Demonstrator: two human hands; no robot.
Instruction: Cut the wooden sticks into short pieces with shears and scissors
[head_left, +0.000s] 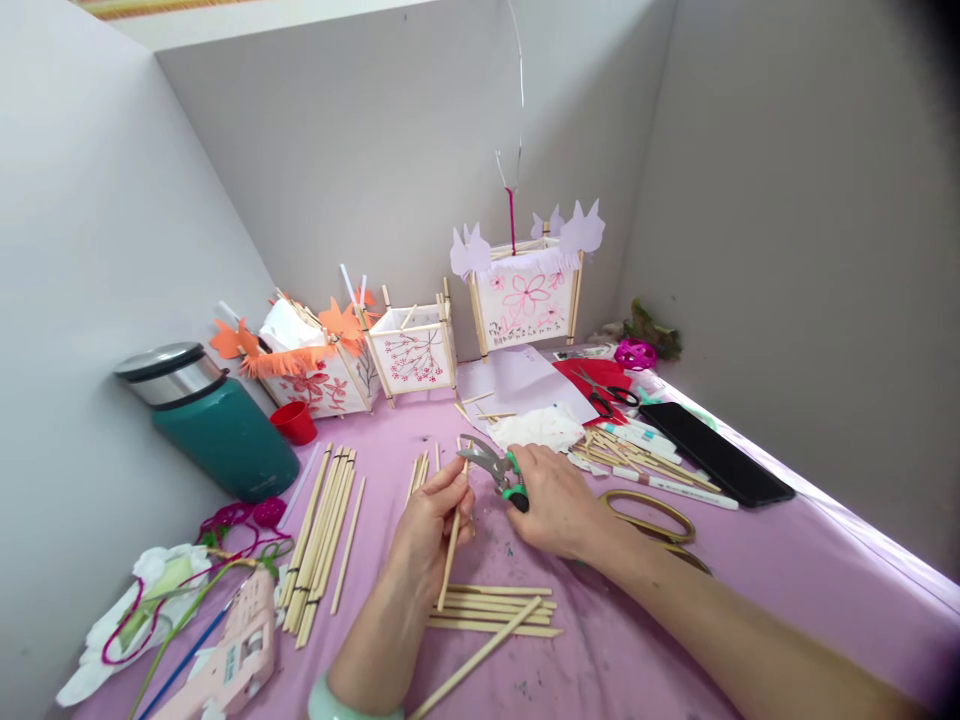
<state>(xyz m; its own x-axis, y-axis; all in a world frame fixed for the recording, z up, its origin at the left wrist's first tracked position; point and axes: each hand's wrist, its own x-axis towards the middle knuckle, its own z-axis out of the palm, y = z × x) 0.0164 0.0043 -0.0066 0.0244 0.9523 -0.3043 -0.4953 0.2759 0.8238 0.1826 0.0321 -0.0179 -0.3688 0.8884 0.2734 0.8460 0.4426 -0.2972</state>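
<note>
My left hand (439, 515) is closed around a thin wooden stick (450, 560), which stands slanted with its upper end near the blades. A pair of pruning shears (495, 468) with green and black handles is gripped in my right hand (559, 500). Its blades are parted around the stick just above my left fingers; whether they touch it I cannot tell. Below my hands lies a row of wooden sticks (495, 610) with one longer stick (480, 655) across them. Short sticks (418, 472) lie just behind my left hand.
Bundled sticks (322, 540) lie to the left, near a pink glue gun (236, 650) and a teal bottle (225, 440). Paper lanterns (412, 350) stand along the back. On the right are gold-handled scissors (652, 520), a black phone (712, 455), markers (675, 487) and loose sticks (622, 450).
</note>
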